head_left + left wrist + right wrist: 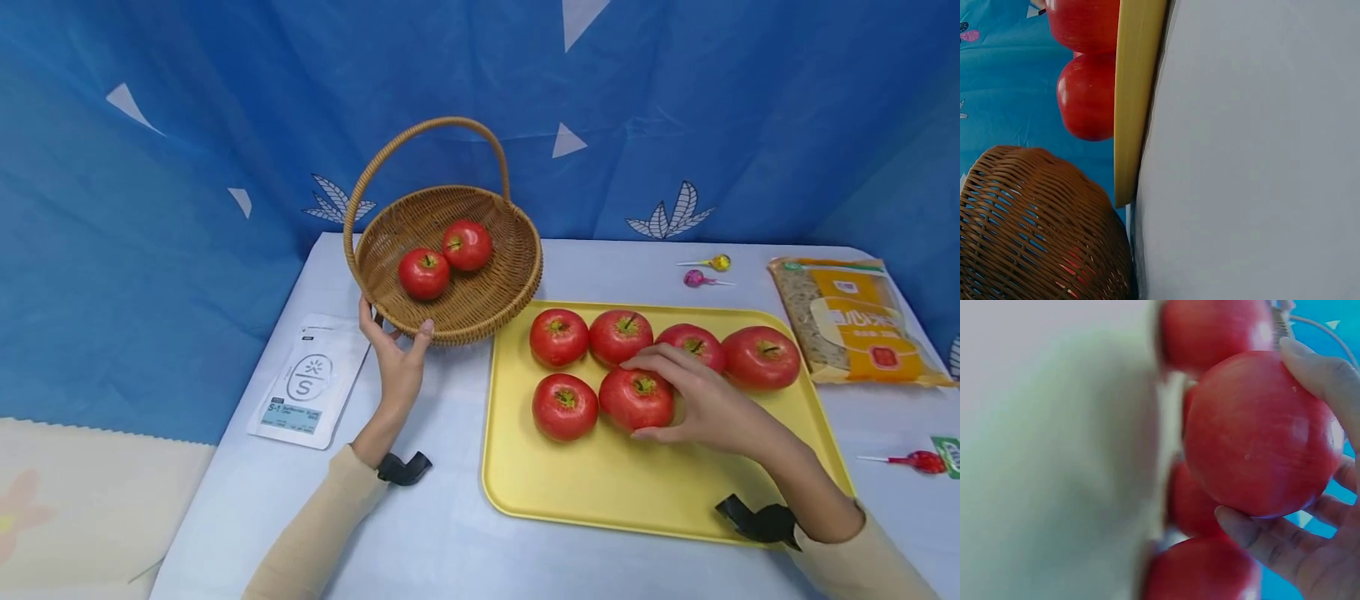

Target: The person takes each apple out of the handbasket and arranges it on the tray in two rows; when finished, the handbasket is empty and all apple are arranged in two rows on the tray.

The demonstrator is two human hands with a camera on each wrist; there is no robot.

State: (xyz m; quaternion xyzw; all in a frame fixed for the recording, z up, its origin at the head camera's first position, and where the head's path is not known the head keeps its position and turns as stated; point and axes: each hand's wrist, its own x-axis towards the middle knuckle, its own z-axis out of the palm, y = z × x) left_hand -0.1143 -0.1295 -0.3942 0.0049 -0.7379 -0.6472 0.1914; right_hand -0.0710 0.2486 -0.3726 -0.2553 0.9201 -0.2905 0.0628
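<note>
A brown wicker basket point(480, 312) with a tall arched handle is tilted toward me, two red apples point(424, 274) lying inside it. My left hand point(397, 358) holds the basket by its near rim, thumb on the edge and fingers underneath. On the yellow tray point(600, 492) several red apples point(565, 407) stand in two rows. My right hand point(705, 404) grips the front-row apple point(636, 398) from its right side. The right wrist view shows thumb and fingers spread around that apple point(1260, 434); whether it touches the tray is hard to tell. The left hand is outside the left wrist view.
A white pouch point(307, 379) lies left of the basket. Yellow and purple lollipops point(696, 278) lie behind the tray, with a bag of grain point(858, 321) to its right. A red lollipop point(926, 462) is at the right edge. A blue curtain point(465, 67) hangs behind the table.
</note>
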